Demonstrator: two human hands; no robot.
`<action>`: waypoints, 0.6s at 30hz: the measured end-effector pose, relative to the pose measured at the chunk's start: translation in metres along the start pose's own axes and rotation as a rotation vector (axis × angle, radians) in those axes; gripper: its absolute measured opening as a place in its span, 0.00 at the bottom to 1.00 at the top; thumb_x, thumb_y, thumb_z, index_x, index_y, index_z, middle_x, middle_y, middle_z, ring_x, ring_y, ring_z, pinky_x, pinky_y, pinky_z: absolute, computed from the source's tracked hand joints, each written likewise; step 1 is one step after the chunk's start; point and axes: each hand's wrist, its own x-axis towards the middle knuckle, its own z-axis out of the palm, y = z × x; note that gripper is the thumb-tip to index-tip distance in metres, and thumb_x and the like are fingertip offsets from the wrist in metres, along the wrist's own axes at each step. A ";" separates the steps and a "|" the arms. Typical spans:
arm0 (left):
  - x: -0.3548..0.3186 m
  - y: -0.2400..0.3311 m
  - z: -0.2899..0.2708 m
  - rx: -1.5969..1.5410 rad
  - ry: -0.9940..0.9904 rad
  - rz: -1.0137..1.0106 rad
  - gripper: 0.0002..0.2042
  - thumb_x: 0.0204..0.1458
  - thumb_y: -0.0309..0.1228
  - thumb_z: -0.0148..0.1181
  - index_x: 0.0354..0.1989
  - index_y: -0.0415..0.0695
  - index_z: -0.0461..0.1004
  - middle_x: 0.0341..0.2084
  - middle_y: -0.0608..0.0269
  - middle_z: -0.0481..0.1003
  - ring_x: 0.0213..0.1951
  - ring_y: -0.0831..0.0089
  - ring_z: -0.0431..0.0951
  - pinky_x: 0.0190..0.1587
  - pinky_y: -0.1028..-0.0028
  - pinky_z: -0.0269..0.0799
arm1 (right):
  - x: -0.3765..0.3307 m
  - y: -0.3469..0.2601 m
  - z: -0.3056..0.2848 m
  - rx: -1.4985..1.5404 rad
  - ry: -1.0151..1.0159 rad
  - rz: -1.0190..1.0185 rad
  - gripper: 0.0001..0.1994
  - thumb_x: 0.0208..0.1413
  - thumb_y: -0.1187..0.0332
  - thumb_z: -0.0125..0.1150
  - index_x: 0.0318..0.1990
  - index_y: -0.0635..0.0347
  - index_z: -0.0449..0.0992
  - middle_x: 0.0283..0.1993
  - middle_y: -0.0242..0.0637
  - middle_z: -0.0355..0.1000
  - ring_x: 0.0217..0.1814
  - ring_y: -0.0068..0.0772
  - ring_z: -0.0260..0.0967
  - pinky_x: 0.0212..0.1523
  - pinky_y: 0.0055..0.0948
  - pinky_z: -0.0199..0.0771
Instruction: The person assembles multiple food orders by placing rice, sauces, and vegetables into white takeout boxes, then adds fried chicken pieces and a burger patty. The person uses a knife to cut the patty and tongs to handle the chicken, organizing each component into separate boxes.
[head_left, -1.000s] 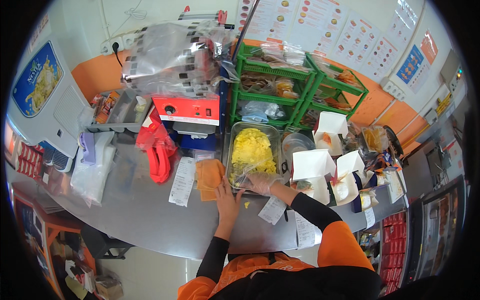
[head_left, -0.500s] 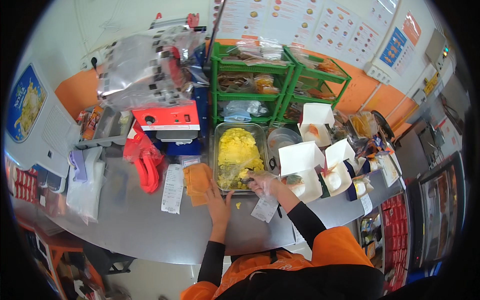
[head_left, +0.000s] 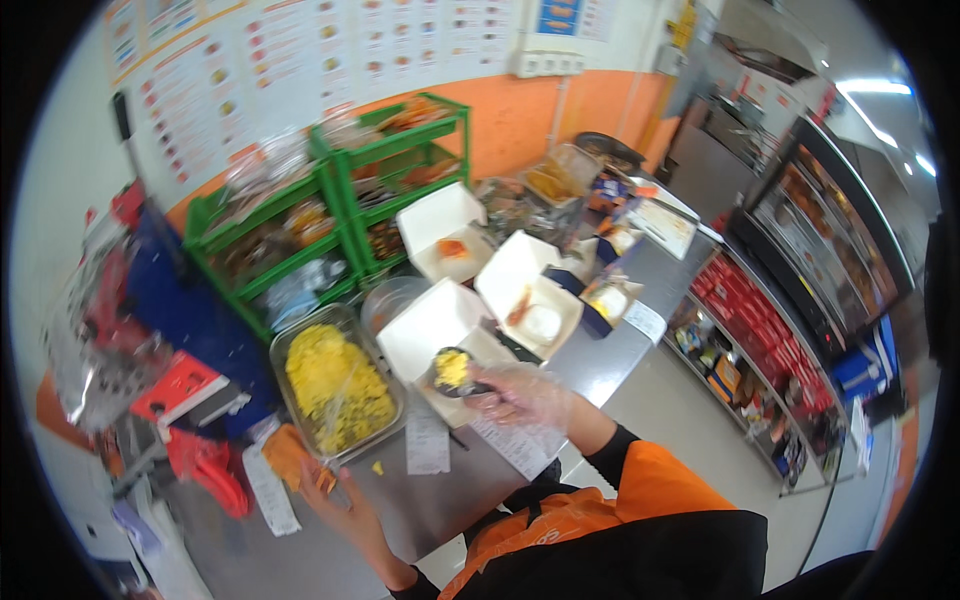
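Observation:
My right hand (head_left: 520, 396), in a clear plastic glove, is closed around a dark scoop (head_left: 437, 380). In its cup lies a portion of yellow scrambled egg (head_left: 455, 367). The scoop is over the near part of an open white box (head_left: 436, 325). A metal tray (head_left: 398, 408) with more scrambled egg (head_left: 330, 380) stands to the left. Below the tray's left corner my left hand (head_left: 345, 512) is bare, its fingers apart. Their tips lie at a stack of flat orange slices (head_left: 288, 456). Whether they press on the stack is hard to tell.
Further open white boxes (head_left: 530, 285) with food stand to the right and behind. A clear round tub (head_left: 388, 300) sits behind the tray. Green racks (head_left: 345, 180) line the wall. Paper receipts (head_left: 428, 446) lie along the front, and red-handled equipment (head_left: 215, 480) stands at the left.
My right hand has carried the scoop with egg out of the tray and rightward to the white box. The view has turned to the right. My left hand stays by the orange slices.

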 end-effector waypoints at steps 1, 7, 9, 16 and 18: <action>-0.002 0.015 0.010 -0.069 -0.066 0.004 0.22 0.52 0.25 0.58 0.57 0.38 0.63 0.47 0.53 0.68 0.48 0.65 0.69 0.52 0.69 0.62 | -0.030 -0.008 -0.018 -0.021 -0.003 -0.053 0.21 0.63 0.44 0.40 0.27 0.50 0.59 0.17 0.19 0.50 0.11 0.11 0.39 0.08 0.14 0.38; -0.025 0.147 0.128 -0.240 -0.606 0.137 0.13 0.53 0.24 0.56 0.48 0.43 0.72 0.31 0.65 0.73 0.32 0.79 0.72 0.37 0.78 0.67 | -0.169 -0.046 -0.131 0.109 0.592 -0.384 0.19 0.63 0.49 0.43 0.25 0.50 0.58 0.16 0.20 0.49 0.11 0.11 0.40 0.09 0.16 0.38; -0.039 0.191 0.198 -0.312 -0.843 0.151 0.11 0.53 0.25 0.55 0.45 0.44 0.74 0.29 0.65 0.74 0.31 0.79 0.73 0.33 0.79 0.68 | -0.200 -0.061 -0.192 0.098 0.597 -0.395 0.16 0.64 0.52 0.43 0.29 0.51 0.59 0.17 0.20 0.51 0.11 0.12 0.41 0.09 0.16 0.39; -0.057 0.202 0.461 0.578 -1.136 0.359 0.18 0.55 0.42 0.49 0.34 0.39 0.77 0.32 0.47 0.77 0.32 0.56 0.78 0.37 0.63 0.72 | -0.217 -0.201 -0.335 -0.444 0.464 -0.213 0.15 0.63 0.53 0.45 0.30 0.51 0.61 0.17 0.21 0.52 0.11 0.13 0.43 0.11 0.19 0.44; -0.057 0.193 0.504 0.645 -1.161 0.214 0.20 0.55 0.44 0.48 0.33 0.36 0.77 0.32 0.44 0.77 0.36 0.53 0.78 0.41 0.61 0.72 | -0.195 -0.235 -0.355 -0.533 0.430 -0.084 0.15 0.63 0.53 0.46 0.29 0.51 0.62 0.17 0.21 0.53 0.12 0.14 0.45 0.11 0.19 0.45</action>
